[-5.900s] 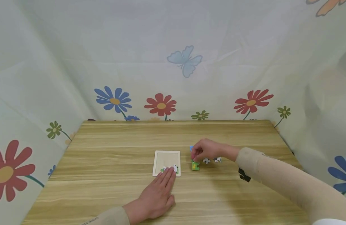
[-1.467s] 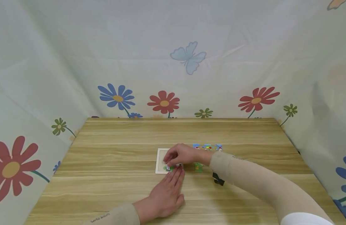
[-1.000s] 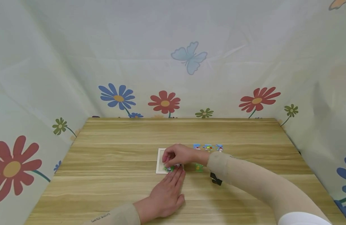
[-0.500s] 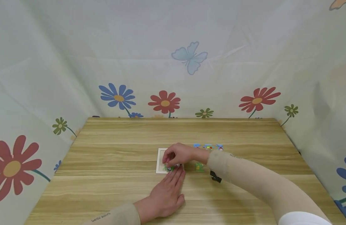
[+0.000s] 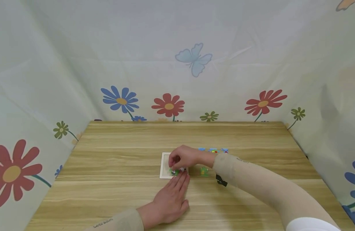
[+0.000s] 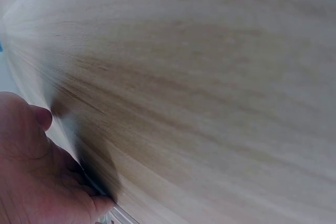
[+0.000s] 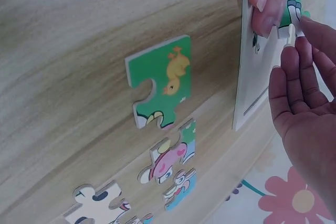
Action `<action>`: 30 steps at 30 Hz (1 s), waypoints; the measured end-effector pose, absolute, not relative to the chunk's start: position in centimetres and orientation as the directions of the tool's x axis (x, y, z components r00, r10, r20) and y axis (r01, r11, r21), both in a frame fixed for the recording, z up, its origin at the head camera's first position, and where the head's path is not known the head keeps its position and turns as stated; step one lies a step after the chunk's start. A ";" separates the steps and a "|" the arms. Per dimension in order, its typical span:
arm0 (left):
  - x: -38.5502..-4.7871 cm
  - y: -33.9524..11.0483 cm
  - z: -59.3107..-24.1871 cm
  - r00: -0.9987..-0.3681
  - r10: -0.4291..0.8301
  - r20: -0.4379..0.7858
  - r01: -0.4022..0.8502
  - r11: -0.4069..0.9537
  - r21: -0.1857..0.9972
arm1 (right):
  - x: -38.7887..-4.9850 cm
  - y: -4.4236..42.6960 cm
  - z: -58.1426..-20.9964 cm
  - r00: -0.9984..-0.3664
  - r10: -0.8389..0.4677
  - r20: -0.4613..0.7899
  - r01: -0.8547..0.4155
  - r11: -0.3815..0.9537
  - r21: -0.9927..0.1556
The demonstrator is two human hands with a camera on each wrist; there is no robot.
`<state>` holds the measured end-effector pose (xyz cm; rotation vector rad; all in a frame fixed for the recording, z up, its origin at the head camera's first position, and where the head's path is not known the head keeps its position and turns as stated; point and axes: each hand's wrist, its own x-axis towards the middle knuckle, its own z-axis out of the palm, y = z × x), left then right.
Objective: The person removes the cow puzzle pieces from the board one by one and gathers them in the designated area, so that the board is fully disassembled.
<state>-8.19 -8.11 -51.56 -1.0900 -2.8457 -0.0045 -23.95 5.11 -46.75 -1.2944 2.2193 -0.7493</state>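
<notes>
My left hand lies with straight fingers on the near right part of a pale puzzle tray. In the left wrist view the same hand appears at the lower left, its fingertips at the tray edge. Above the tray, my right hand pinches a green-and-white jigsaw piece between thumb and fingers. The right wrist view has this right hand close beside the left fingertips. Piece and hand partly hide the tray's inside; a white piece shows between the hands.
Right of the tray lies a loose green jigsaw piece with a yellow duck. Several others lie beyond it, among them a pink-patterned piece and a mostly white piece. A flower-printed curtain surrounds the wooden table.
Since the oldest frame, my right hand has moved left from the loose pieces to the tray. Over the last second it shifts only slightly there with the jigsaw piece; the left hand stays put.
</notes>
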 end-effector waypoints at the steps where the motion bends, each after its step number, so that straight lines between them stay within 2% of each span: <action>1: -8.2 -8.1 -51.6 -0.740 0.667 0.089 0.667 0.744 -0.030 | -24.0 5.1 -46.8 -0.456 -0.882 -0.118 -0.628 0.412 -0.661; 8: -7.9 -8.0 -50.8 -0.744 0.664 0.072 0.664 0.747 -0.024 | -23.9 5.4 -46.8 -0.486 -0.858 -0.166 -0.541 0.445 -0.713; 17: -8.1 -8.0 -51.1 -0.742 0.664 0.089 0.663 0.747 -0.048 | -23.9 5.7 -46.9 -0.515 -0.836 -0.186 -0.506 0.472 -0.722; 30: -8.0 -8.0 -50.8 -0.738 0.668 0.092 0.669 0.743 -0.031 | -24.7 6.5 -46.0 -0.532 -0.841 -0.101 -0.545 0.431 -0.719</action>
